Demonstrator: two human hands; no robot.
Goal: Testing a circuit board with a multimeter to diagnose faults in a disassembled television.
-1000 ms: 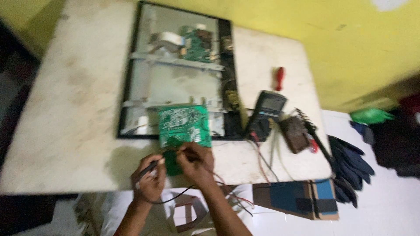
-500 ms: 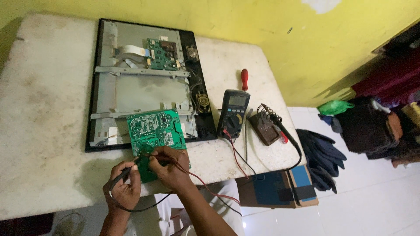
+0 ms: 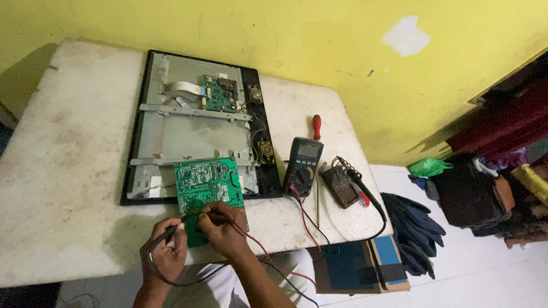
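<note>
A green circuit board (image 3: 206,185) lies on the white table, overlapping the front edge of an opened flat-screen panel (image 3: 191,125). My left hand (image 3: 164,254) grips a black meter probe (image 3: 165,232) with its tip pointing at the board's near edge. My right hand (image 3: 224,228) pinches a red meter probe (image 3: 208,215) and presses its tip onto the board. Red and black leads run from my hands to a dark multimeter (image 3: 303,166) to the right of the panel.
A red-handled screwdriver (image 3: 316,128) lies behind the multimeter. A soldering iron stand (image 3: 344,183) sits near the table's right edge (image 3: 371,188). On the floor are a cardboard box (image 3: 365,265), dark gloves (image 3: 416,228) and bags. A yellow wall stands behind.
The view has swung left and downward on the scene, so the table and panel now sit further right in frame. Both hands stay on the probes at the green board.
</note>
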